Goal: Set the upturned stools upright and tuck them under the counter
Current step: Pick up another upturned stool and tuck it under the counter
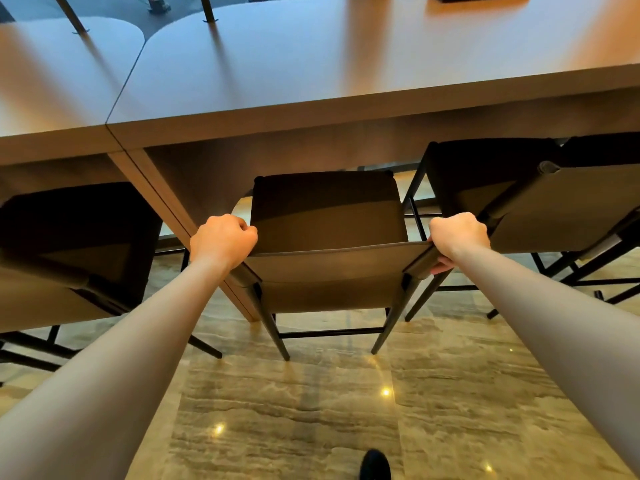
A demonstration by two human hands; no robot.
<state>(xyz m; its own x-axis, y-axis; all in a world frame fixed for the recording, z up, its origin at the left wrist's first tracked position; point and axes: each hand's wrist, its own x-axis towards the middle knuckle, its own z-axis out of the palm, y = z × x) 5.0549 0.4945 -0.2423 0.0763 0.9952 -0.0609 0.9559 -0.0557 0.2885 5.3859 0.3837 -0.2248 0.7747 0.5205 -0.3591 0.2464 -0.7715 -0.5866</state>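
Stool in hand: middle stool (329, 237) stands upright on its four dark legs, feet on the floor, directly in front of the counter; the far part of its dark seat lies in shadow beneath the counter's front edge, while the backrest stands clear of that edge on the near side.
Left hand: left hand (223, 241) has its fingers curled over the top left corner of the backrest, gripping it.
Right hand: right hand (459, 239) grips the top right corner of the backrest, fingers wrapped under the rail and showing below it.
Arms: both forearms, in pale close-fitting sleeves, reach forward to the stool.
Left neighbour: left stool (76, 258) stands upright beside the counter's slanted leg (180, 216), its seat dark under the counter.
Right neighbour: right stool (540, 199) stands upright just beside the middle stool, its seat under the counter edge.
Counter: counter (346, 77) is a smooth tabletop in two sections, meeting at a seam on the left.
Floor: floor (311, 410) is polished veined stone with small light reflections.
Foot: dark shoe tip (375, 465) shows at the lower edge.
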